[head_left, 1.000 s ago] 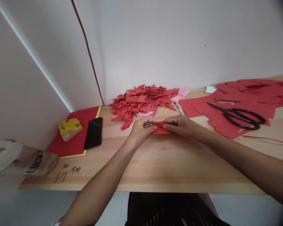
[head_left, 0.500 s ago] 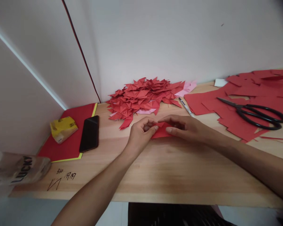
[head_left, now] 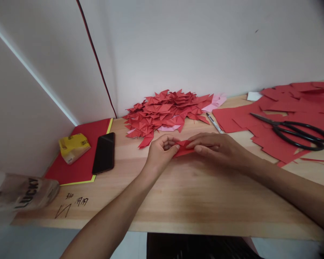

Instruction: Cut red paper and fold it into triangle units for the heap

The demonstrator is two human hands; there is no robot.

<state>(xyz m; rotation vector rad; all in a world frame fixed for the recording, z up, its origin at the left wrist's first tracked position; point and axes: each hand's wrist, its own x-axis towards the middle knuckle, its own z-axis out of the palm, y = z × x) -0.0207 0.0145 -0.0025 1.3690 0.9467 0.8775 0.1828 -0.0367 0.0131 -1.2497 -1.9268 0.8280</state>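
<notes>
A small folded piece of red paper [head_left: 184, 149] lies between my hands over the wooden table, with a triangular flap at its top edge. My left hand [head_left: 163, 148] pinches its left side between thumb and curled fingers. On the right side, my right hand [head_left: 216, 146] grips the paper, fingers laid over the top and the thumb at the near edge. Just beyond rises a pile of folded red paper pieces [head_left: 164, 108] with some pink ones among them.
Black-handled scissors [head_left: 294, 131] rest on red paper sheets [head_left: 243, 117] at right, near a pen [head_left: 214, 123]. At left, a phone [head_left: 103, 153] and a yellow packet [head_left: 74, 147] lie on a red folder [head_left: 70, 171]. A bag marked LUCKY [head_left: 29, 192] is by the table's left end.
My right hand has shifted slightly, its fingers now flatter and stretched further over the paper, covering more of its right side. The left hand keeps its pinch. The view has moved a little.
</notes>
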